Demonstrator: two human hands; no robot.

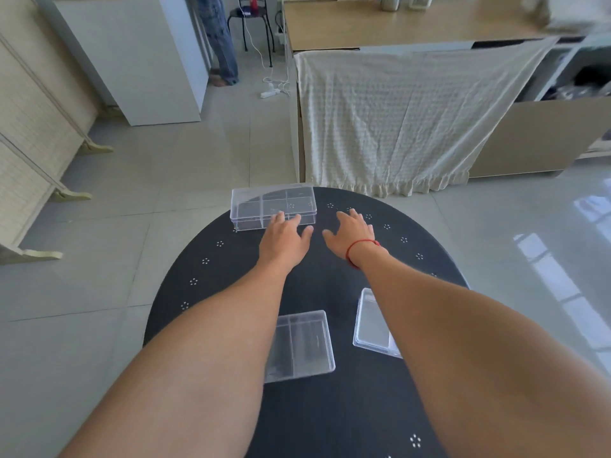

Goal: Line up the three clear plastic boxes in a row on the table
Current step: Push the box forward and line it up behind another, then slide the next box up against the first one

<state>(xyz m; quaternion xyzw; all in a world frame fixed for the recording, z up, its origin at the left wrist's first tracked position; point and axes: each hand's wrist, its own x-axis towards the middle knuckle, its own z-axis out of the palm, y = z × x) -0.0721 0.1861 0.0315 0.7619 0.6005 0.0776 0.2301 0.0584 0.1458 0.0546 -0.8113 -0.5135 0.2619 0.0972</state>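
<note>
Three clear plastic boxes lie on a round black table [330,424]. The far box [264,203] sits at the table's far left edge, long side toward me. My left hand [286,239] is open, palm down, its fingertips at the near side of that box. My right hand [352,234], with a red string on its wrist, is open over the bare table to the right of that box and holds nothing. A second box [304,345] lies near me between my forearms. The third box [372,320] lies to its right, partly hidden under my right forearm.
The table carries small white dot patterns and its far edge lies just past the far box. Beyond stand a cabinet draped with a cream cloth [396,120], a white cabinet [139,54], a folding screen [29,143], and a person's legs [220,44] far back.
</note>
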